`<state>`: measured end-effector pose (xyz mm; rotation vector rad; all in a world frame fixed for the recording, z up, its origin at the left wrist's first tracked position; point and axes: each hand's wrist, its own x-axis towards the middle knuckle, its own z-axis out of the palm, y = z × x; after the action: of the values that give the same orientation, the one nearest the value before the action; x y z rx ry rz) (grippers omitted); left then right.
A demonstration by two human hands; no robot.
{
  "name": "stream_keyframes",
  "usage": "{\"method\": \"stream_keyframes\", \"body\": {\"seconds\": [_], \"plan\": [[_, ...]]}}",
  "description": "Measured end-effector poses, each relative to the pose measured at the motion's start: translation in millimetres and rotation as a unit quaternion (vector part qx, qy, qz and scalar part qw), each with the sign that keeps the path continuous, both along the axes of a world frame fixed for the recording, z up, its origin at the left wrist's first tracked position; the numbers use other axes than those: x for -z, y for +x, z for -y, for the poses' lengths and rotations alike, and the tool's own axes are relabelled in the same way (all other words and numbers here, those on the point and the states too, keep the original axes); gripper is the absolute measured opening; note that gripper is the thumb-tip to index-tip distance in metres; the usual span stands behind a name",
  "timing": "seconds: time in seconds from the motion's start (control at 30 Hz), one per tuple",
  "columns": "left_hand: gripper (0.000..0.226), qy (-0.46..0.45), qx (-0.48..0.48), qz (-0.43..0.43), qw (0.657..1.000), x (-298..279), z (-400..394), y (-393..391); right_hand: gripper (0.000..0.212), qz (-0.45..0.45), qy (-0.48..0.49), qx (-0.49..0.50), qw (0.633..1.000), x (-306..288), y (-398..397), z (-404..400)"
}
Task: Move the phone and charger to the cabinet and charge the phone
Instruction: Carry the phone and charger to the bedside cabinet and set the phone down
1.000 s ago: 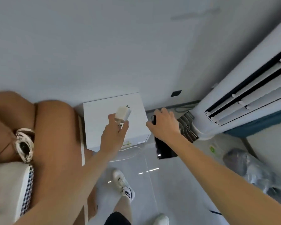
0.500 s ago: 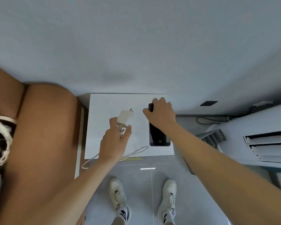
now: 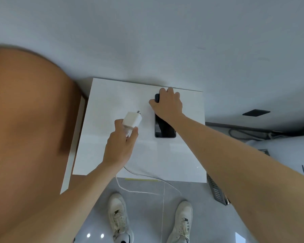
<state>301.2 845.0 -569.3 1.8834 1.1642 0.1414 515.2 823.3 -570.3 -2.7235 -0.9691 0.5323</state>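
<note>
the right hand [image 3: 168,104] grips the top end of the flat black phone [image 3: 164,127] lying on the white square cabinet top [image 3: 112,95], while the left hand [image 3: 120,146] pinches the white charger plug [image 3: 132,120] just above it, white cable [image 3: 139,190] trailing off the front edge

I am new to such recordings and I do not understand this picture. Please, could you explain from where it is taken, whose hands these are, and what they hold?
No machine here: a person wears a camera on the head, looking down past their own arms to their shoes. The left hand holds a white charger plug; its cable hangs over the front edge of the white cabinet top. The right hand grips the top of a dark phone that lies flat on the cabinet.
</note>
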Motion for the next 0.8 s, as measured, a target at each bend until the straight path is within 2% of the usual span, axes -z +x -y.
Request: {"method": "stream_keyframes", "body": {"seconds": [0.27, 0.57, 0.8], "plan": [[0.043, -0.017, -0.016, 0.028, 0.999, 22.7, -12.0, 23.7, 0.051, 0.068, 0.016, -0.009, 0.998, 23.9, 1.5, -17.4], [0.047, -0.019, -0.037, 0.031, 0.999, 29.4, -16.9, 29.7, 0.049, 0.137, 0.022, -0.011, 0.99, 27.4, -4.6, -18.5], [0.047, -0.026, -0.062, 0.041, 0.997, 28.5, -13.6, 29.2, 0.05, 0.136, 0.034, -0.025, 0.99, 27.7, 0.7, -11.3]]}}
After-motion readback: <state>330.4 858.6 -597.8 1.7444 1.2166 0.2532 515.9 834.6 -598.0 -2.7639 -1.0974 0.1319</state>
